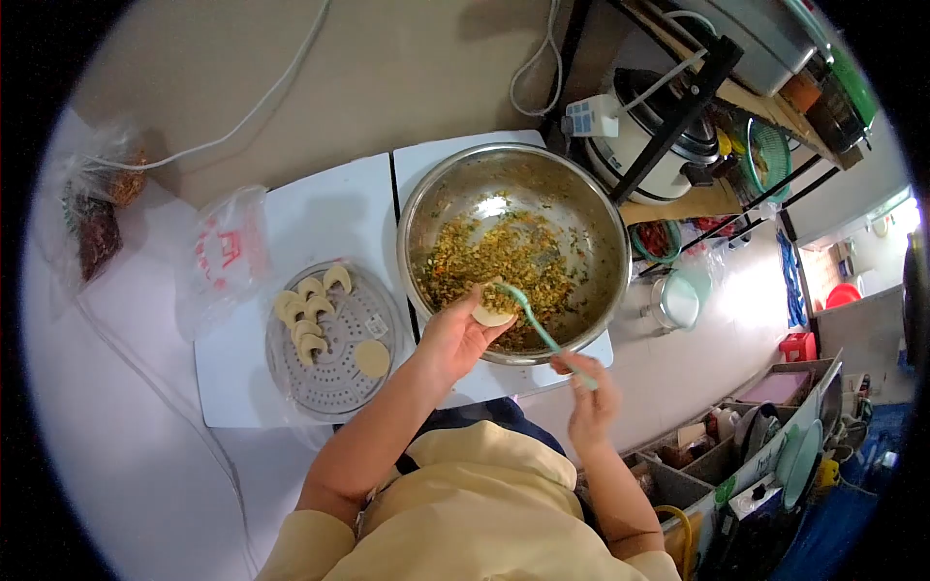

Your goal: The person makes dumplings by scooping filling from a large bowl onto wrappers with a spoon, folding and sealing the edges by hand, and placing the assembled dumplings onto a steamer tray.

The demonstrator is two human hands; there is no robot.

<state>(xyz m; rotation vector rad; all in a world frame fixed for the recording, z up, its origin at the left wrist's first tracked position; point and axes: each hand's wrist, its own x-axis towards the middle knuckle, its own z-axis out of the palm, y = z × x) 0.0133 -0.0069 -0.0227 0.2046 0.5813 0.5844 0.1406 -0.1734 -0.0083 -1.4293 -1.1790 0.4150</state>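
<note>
My left hand point(453, 339) holds a round dumpling wrapper point(492, 316) over the near rim of a large steel bowl point(608, 194). Chopped filling point(455, 254), yellow-green with orange bits, covers much of the bowl's bottom. Closed around the handle of a pale green spoon point(542, 334) is my right hand point(587, 392); the spoon's head meets the wrapper, where some filling shows. To the left, a round perforated tray point(339, 387) carries several folded dumplings point(308, 315) and one flat wrapper point(372, 358).
A clear plastic bag with red print point(231, 247) lies left of the tray on the white table point(329, 208). Bagged dry goods point(97, 232) sit farther left. At the right stands a black-framed shelf point(678, 126) with a rice cooker point(644, 145). Boxes of goods point(717, 455) fill the lower right.
</note>
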